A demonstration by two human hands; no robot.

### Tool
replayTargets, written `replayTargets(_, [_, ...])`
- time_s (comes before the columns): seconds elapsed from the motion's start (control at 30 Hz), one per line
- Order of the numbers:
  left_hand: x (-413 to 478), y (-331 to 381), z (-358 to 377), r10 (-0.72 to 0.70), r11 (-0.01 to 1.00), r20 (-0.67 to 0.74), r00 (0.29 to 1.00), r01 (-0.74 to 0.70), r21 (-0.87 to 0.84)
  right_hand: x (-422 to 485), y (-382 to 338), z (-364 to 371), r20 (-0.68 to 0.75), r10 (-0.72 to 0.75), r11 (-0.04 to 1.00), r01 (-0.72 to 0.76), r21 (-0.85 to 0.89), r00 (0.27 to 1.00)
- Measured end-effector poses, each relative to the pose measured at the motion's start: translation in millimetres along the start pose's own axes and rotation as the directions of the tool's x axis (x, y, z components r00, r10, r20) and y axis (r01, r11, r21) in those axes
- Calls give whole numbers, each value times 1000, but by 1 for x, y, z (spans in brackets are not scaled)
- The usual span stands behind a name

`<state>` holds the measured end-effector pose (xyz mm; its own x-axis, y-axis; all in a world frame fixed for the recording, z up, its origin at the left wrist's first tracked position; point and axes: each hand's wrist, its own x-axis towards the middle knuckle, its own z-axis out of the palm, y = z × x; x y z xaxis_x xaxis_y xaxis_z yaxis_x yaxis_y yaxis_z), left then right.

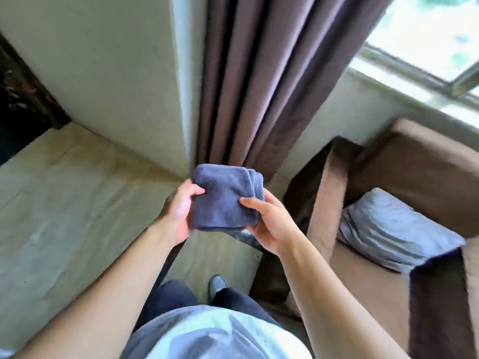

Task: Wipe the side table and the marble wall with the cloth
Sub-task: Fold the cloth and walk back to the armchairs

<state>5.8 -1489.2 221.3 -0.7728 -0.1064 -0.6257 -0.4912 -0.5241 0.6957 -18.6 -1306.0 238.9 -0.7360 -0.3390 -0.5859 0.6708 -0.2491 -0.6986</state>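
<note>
A folded blue-grey cloth (224,198) is held up in front of me with both hands. My left hand (181,211) grips its left edge, thumb on top. My right hand (269,221) holds its right side from below, thumb pressed on the front. Beneath the cloth spreads a beige marble-like surface (77,203), wide on the left with a narrower part (220,257) below my hands. A pale wall pillar (116,68) rises behind it. I cannot tell which surface is the side table.
A mauve curtain (272,73) hangs beside the pillar. A brown armchair (414,177) with a light blue cushion (394,229) stands at the right under a window (427,35). A dark panel (20,99) fills the far left. My shoe (217,283) is on the floor.
</note>
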Motion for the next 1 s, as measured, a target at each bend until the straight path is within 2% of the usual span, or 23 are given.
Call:
replayTargets(0.13, [-41,-46,83,36,979,274,961,-89,184,-100,5,-61,-205,-192,974,211,78,960])
replayTargets(0.27, [-91,-99,126,8,938,467,884,-169,303,-189,32,-96,-431,-237,949,303,89,871])
replayTargets(0.47, [-167,-175,173,-42,903,531,846,-195,382,-289,74,-157,-575,-235,906,391,163,784])
replayTargets(0.6, [-213,-237,219,-100,871,598,795,-221,439,-357,104,-217,-652,-217,853,466,236,726])
replayTargets(0.7, [-261,-308,264,-217,817,672,708,-245,522,-423,143,-279,-737,-192,782,554,283,648])
replayTargets(0.8, [-306,-379,307,-341,792,700,628,-209,574,-496,181,-332,-798,-153,735,607,302,582])
replayTargets(0.93, [-381,-477,370,-549,728,699,458,-149,670,-609,230,-410,-863,-77,648,683,337,499])
replayTargets(1.0, [-415,-520,400,-608,685,674,420,-153,713,-654,249,-448,-886,-35,616,708,345,463])
